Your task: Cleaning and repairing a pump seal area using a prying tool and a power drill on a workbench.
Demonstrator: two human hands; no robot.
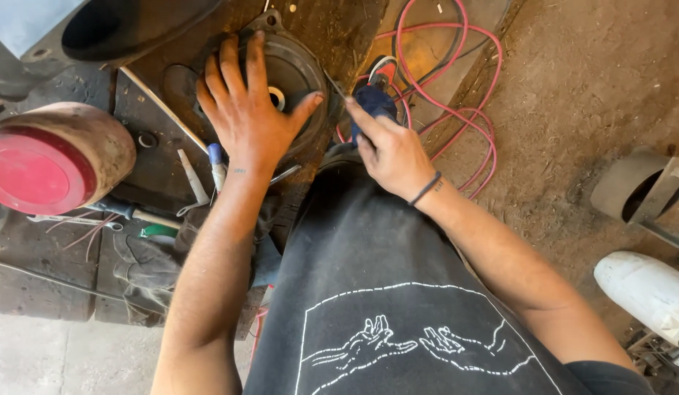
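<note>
A round dark metal cover (299, 69) with a central hole lies on a dirty wooden bench (153, 164). My left hand (244, 106) is spread flat on top of it, fingers apart, pressing on its left side. My right hand (387, 146) grips a screwdriver (369, 99) with a dark blue handle. Its thin shaft points up-left and touches the cover's right rim near my left thumb. A black band sits on my right wrist.
A rusty drum with a red end (50, 164) lies at the left. Red hoses (456, 80) coil on the dirt floor at the right. Screwdrivers, a rod and rags (145, 263) lie on the bench. A white cylinder (647, 289) is at lower right.
</note>
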